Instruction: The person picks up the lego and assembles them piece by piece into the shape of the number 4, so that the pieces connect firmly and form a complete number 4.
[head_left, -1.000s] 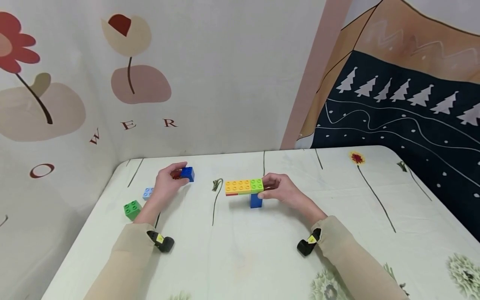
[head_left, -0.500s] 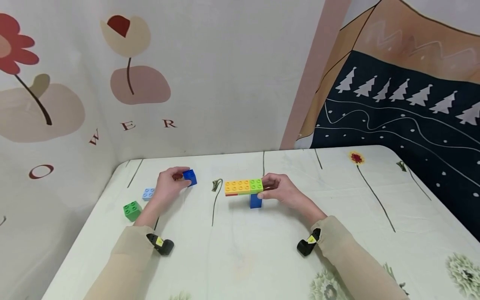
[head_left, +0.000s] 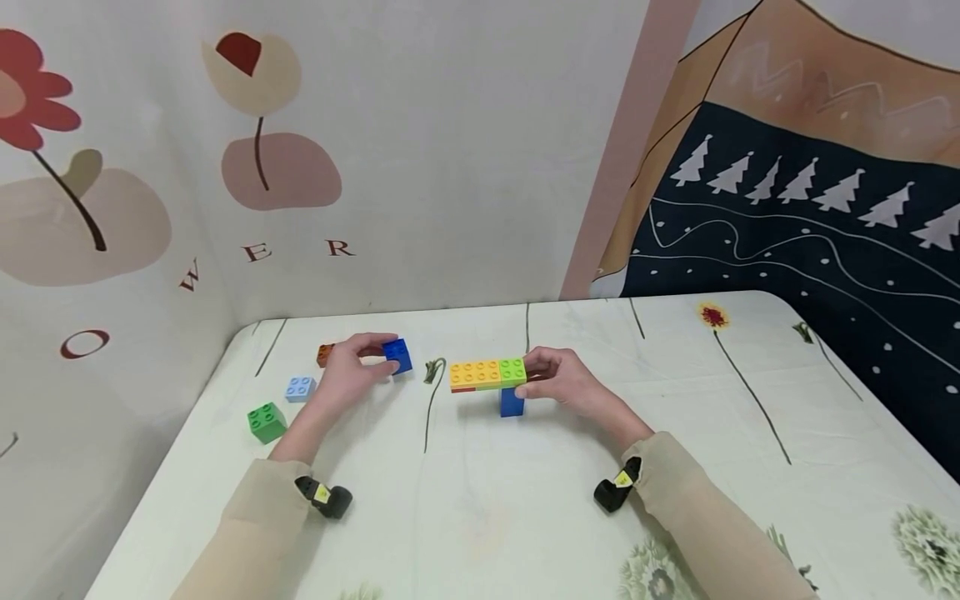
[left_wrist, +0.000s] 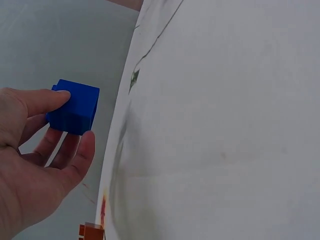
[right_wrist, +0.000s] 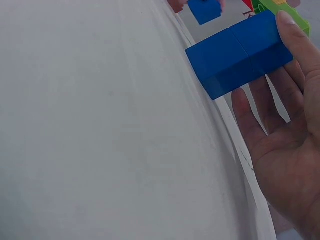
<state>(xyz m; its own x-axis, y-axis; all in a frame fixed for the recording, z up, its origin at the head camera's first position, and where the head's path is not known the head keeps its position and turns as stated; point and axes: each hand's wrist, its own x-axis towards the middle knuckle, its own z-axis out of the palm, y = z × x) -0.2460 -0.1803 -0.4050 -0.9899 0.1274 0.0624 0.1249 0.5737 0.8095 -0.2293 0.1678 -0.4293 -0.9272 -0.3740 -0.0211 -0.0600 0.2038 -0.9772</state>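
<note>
My left hand (head_left: 356,365) pinches a dark blue building brick (head_left: 398,356) between thumb and fingers. In the left wrist view the same blue brick (left_wrist: 75,107) has its studs towards the palm. My right hand (head_left: 564,379) grips the right end of a brick assembly. Its top is a yellow brick (head_left: 476,372) beside a lime green brick (head_left: 513,370), with a strip of red under the yellow. Below the green end hang two stacked blue bricks (right_wrist: 240,52); the right thumb lies on the upper one. Whether the stack touches the table is unclear.
On the table (head_left: 480,500) at the left lie a green brick (head_left: 267,422), a light blue brick (head_left: 301,389) and an orange-brown brick (head_left: 324,356), partly behind my left hand. A patterned cloth wall (head_left: 450,167) rises behind the table's far edge.
My left hand has carried the dark blue brick rightwards, towards the assembly, and turned it a little. The orange-brown brick shows again behind it. The right hand has hardly moved.
</note>
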